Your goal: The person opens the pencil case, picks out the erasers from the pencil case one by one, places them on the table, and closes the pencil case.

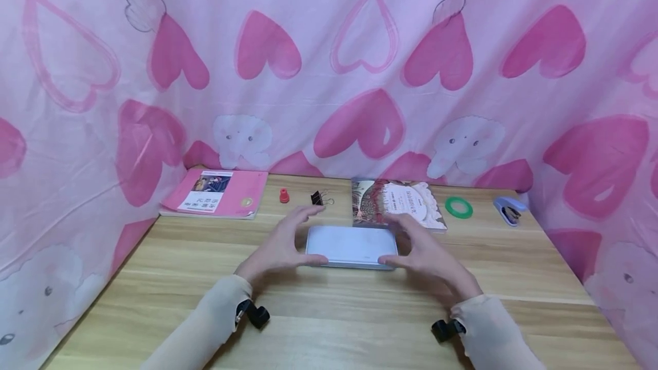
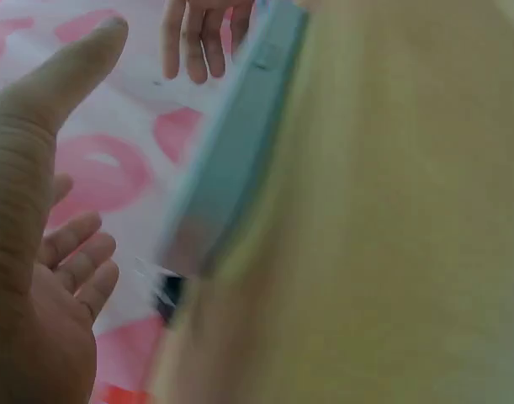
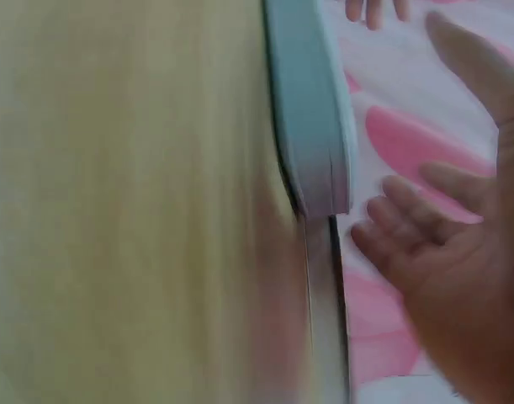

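A flat, pale blue-white rectangular box (image 1: pixel 352 242) lies on the wooden table between the two hands. At its left end is the left hand (image 1: pixel 280 244), thumb and fingers spread wide. The right hand (image 1: pixel 429 250) is spread the same way at the right end. In the head view both thumbs overlap the box's front corners. Both wrist views show the fingers straight and apart from the box, whose side (image 2: pixel 240 143) looks blue-green. Behind the right hand lies a book (image 1: pixel 370 201) with an ornate cover, close to the box's back edge.
Along the back of the table (image 1: pixel 329 324) are a pink book (image 1: pixel 231 193), a small red object (image 1: pixel 284 195), a black binder clip (image 1: pixel 317 198), a roll of green tape (image 1: pixel 459 208) and a lavender stapler-like tool (image 1: pixel 506 210). A pink heart-patterned curtain (image 1: pixel 308 101) surrounds the table's back and sides.
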{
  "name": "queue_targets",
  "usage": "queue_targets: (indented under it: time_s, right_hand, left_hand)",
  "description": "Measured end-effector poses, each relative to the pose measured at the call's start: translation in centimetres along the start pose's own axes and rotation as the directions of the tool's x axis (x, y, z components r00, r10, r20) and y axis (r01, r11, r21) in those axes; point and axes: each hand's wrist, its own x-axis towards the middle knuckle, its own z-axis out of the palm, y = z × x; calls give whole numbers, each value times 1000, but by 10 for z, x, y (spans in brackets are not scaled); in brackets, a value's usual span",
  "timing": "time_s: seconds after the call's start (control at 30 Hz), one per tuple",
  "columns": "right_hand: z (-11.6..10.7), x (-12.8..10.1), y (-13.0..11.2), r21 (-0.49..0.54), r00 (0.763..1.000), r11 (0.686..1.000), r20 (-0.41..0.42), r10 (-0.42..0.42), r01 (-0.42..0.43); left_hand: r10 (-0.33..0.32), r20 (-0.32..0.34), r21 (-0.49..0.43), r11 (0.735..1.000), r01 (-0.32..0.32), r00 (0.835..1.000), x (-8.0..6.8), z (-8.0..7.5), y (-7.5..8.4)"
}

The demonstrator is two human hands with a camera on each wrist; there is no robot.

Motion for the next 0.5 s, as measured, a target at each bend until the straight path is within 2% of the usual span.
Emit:
queue_targets:
  time_s: [0.1,0.2,0.4,0.5]
  right_hand:
    - [6,-3,8,-46,998,999,64,18,-15]
    - [9,-3,12,-53,996,998,89,27,-22]
    - [7,1,18,-6,994,997,69,81,-81]
    - [3,4,18,21,988,991,87,128,-131]
  left_hand:
    - [-27,45,-7,1000,27,999,-7,10,-13]
    - [-44,72,9,999,43,996,-9,16,-20]
    - [-63,58,37,997,61,996,-7,20,-20]
    - [-61,54,60,997,57,997,-7,22,-19]
